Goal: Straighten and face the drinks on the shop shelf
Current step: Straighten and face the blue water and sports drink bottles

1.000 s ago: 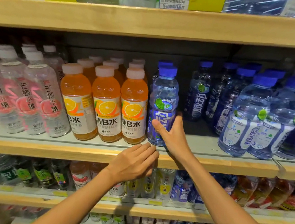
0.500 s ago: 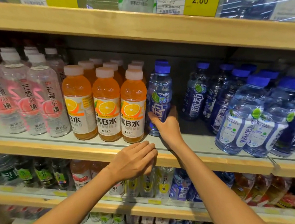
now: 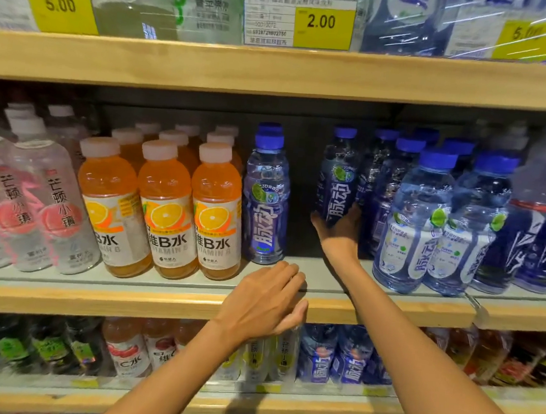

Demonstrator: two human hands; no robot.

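At nine o'clock in our view stand clear bottles with pink labels (image 3: 50, 210), and at their three o'clock side we see rows of orange bottles (image 3: 165, 210), front labels facing us, on the middle shelf (image 3: 91, 303). Just beside the rightmost orange bottle, near the centre, a lone blue bottle (image 3: 265, 203) stands upright, label forward. At its six o'clock our left hand (image 3: 266, 302) rests palm down on the shelf's front lip, fingers loosely together, holding nothing. Across a gap at three o'clock of the lone bottle, our right hand (image 3: 339, 227) reaches deep into the shelf and grips the lower part of a dark blue bottle (image 3: 338, 179), thumb on its left, fingers curled round its right. This bottle is upright, label toward us; the hand hides its base. At its three o'clock stand more blue-capped bottles (image 3: 412, 225). At twelve o'clock, yellow price tags (image 3: 322, 26) front the upper shelf.
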